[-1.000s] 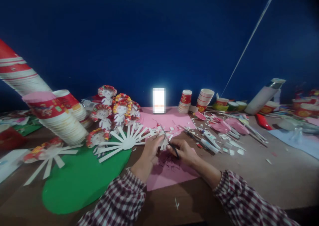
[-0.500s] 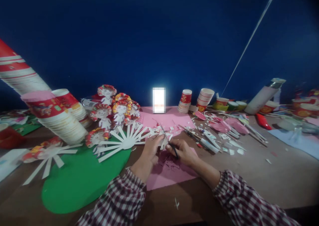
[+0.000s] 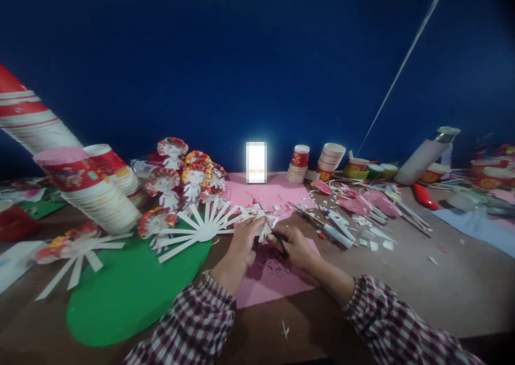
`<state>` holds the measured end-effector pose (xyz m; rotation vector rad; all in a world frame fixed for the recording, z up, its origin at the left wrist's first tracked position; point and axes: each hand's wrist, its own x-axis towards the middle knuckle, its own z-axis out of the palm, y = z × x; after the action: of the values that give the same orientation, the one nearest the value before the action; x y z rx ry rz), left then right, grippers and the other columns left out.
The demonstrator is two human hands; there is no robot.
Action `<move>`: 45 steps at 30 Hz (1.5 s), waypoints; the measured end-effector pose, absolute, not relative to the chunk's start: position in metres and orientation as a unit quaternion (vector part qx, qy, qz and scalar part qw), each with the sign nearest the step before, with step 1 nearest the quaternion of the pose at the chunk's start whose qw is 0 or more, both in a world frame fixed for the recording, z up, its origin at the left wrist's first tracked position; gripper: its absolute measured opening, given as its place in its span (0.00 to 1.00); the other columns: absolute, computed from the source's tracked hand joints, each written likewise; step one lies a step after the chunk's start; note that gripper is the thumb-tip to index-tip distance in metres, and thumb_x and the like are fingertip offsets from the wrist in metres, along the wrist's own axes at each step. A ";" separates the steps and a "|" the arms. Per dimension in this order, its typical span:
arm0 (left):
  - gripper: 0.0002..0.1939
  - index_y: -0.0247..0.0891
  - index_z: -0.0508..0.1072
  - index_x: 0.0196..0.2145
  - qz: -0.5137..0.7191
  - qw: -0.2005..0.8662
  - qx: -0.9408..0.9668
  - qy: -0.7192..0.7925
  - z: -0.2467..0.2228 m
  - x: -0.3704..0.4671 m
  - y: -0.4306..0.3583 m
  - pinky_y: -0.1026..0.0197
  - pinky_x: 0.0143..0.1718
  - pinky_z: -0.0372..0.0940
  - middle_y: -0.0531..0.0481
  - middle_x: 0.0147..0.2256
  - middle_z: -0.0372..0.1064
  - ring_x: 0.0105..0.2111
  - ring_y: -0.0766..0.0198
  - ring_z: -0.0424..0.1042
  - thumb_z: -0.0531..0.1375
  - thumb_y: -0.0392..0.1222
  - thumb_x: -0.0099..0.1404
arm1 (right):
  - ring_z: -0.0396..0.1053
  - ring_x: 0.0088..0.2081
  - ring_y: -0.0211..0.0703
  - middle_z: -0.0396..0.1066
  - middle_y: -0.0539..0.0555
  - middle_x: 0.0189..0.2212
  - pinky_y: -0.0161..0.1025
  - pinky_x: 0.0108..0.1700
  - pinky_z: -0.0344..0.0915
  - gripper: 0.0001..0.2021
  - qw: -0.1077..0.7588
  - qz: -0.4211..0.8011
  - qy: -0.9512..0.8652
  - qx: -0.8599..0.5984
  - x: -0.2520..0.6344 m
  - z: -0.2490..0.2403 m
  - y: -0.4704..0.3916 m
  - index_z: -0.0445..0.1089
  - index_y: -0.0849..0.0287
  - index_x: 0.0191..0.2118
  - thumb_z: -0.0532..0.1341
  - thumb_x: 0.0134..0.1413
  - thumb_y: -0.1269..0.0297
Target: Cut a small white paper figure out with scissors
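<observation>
My right hand (image 3: 295, 245) is closed round the dark handles of a pair of scissors (image 3: 280, 244), whose blades point up and to the left. Pinched in my left hand (image 3: 241, 247) is a small white paper cutout (image 3: 262, 233), right at the scissor blades; its outline is partly covered by my fingers. Both hands are over a pink sheet of paper (image 3: 257, 295) that bears dark scraps or marks. To the left of my left hand lies a white paper piece cut into fanned strips (image 3: 206, 232).
A green oval sheet (image 3: 132, 300) lies at left, near stacked paper cups (image 3: 100, 199). Paper figures with red and yellow rims (image 3: 195, 180) stand behind it. Pens (image 3: 336, 233), paper scraps and more cups (image 3: 298, 164) spread to the right. A bright pixelated rectangle (image 3: 256, 162) is at centre back.
The scissor blades look less visible above my left fingers, and the white cutout has shifted slightly. Both hands stay in nearly the same place.
</observation>
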<state>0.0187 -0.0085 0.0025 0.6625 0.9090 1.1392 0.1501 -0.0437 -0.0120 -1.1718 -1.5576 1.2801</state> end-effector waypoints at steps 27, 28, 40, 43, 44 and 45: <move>0.11 0.34 0.74 0.31 0.496 0.673 0.387 0.389 -0.003 0.005 0.002 0.67 0.24 0.62 0.52 0.24 0.71 0.22 0.68 0.68 0.63 0.35 0.46 | 0.70 0.38 0.49 0.74 0.56 0.36 0.40 0.39 0.63 0.21 0.395 0.156 -0.649 -0.631 0.197 -0.004 -0.021 0.68 0.58 0.47 0.63 0.44 0.61; 0.12 0.34 0.74 0.33 0.495 0.668 0.391 0.394 -0.006 0.005 0.004 0.67 0.23 0.62 0.53 0.24 0.71 0.22 0.68 0.68 0.63 0.35 0.46 | 0.70 0.39 0.49 0.73 0.56 0.37 0.41 0.40 0.63 0.21 0.402 0.145 -0.649 -0.629 0.198 -0.005 -0.020 0.67 0.58 0.48 0.63 0.44 0.62; 0.23 0.33 0.73 0.40 0.508 0.644 0.407 0.402 -0.018 0.009 0.003 0.63 0.29 0.66 0.48 0.32 0.74 0.27 0.66 0.71 0.68 0.37 0.44 | 0.72 0.31 0.47 0.75 0.52 0.28 0.36 0.32 0.59 0.19 0.336 0.143 -0.643 -0.673 0.195 0.006 -0.028 0.64 0.57 0.47 0.63 0.47 0.61; 0.22 0.33 0.73 0.39 0.503 0.622 0.429 0.419 -0.023 0.008 0.005 0.63 0.28 0.64 0.49 0.30 0.73 0.25 0.66 0.69 0.69 0.38 0.45 | 0.72 0.32 0.45 0.75 0.52 0.29 0.35 0.32 0.60 0.11 0.353 0.161 -0.650 -0.654 0.197 0.003 -0.025 0.67 0.57 0.39 0.63 0.47 0.64; 0.21 0.33 0.73 0.39 0.505 0.614 0.435 0.424 -0.025 0.008 0.006 0.63 0.28 0.64 0.49 0.29 0.73 0.25 0.66 0.69 0.69 0.38 0.45 | 0.72 0.31 0.45 0.75 0.51 0.28 0.35 0.33 0.60 0.11 0.366 0.177 -0.650 -0.642 0.198 0.001 -0.023 0.66 0.57 0.39 0.63 0.47 0.64; 0.20 0.33 0.74 0.39 0.506 0.607 0.440 0.427 -0.026 0.007 0.007 0.63 0.29 0.64 0.49 0.30 0.73 0.26 0.66 0.70 0.68 0.38 0.45 | 0.72 0.31 0.44 0.75 0.51 0.27 0.35 0.32 0.61 0.11 0.378 0.200 -0.651 -0.627 0.199 -0.002 -0.021 0.66 0.57 0.40 0.63 0.47 0.65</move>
<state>0.0070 0.0066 -0.0259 1.0163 0.9866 1.1701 0.1988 -0.0208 -0.0020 -1.6032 -1.6647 0.5105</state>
